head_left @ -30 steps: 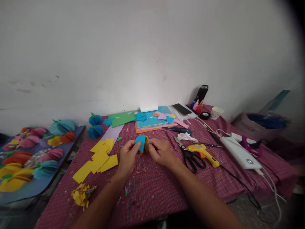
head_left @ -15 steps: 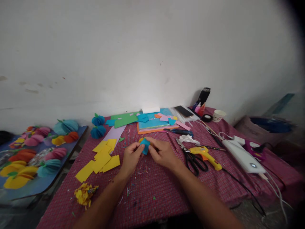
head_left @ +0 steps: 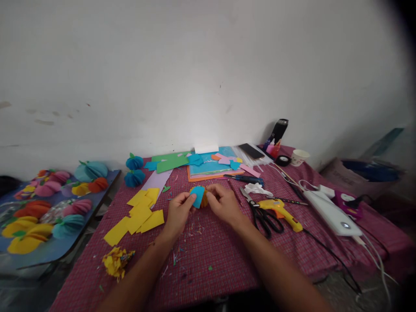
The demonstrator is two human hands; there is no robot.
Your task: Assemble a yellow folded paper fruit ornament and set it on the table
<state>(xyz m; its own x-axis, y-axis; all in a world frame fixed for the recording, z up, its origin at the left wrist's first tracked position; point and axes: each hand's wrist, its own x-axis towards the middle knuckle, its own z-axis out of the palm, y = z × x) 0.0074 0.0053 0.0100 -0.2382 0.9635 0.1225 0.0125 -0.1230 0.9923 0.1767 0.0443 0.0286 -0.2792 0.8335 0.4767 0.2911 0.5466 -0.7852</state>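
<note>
Here, your counter (head_left: pixel 227 260) under its red checked cloth fills the middle of the view, pushed against a pale wall (head_left: pixel 195 65); to your left a blue board (head_left: pixel 58 249) carries a spread of finished paper fruits (head_left: pixel 48 203) in pink, orange, yellow and teal. At the far edge of the counter lies a stack of coloured sheets (head_left: pixel 211 167), with two blue paper balls (head_left: pixel 134 171) just left of it; nearer you, a loose fan of yellow paper squares (head_left: pixel 139 214) sits left of your hands, and a crumpled yellow scrap (head_left: pixel 117 262) lies near the front left edge. To your right lie black-handled scissors (head_left: pixel 261 212) and, touching them or nearly so, a yellow glue gun (head_left: pixel 282 211) with its cord trailing off (a white power strip (head_left: pixel 328 210) lies farther right). Your left hand (head_left: pixel 178 212) pinches a small blue paper piece (head_left: pixel 197 196) between thumb and fingers; your right hand (head_left: pixel 222 203) has its grip closed on the orange folded piece (head_left: pixel 204 198) just behind it; both pieces are held together just above the counter, at its middle.
</note>
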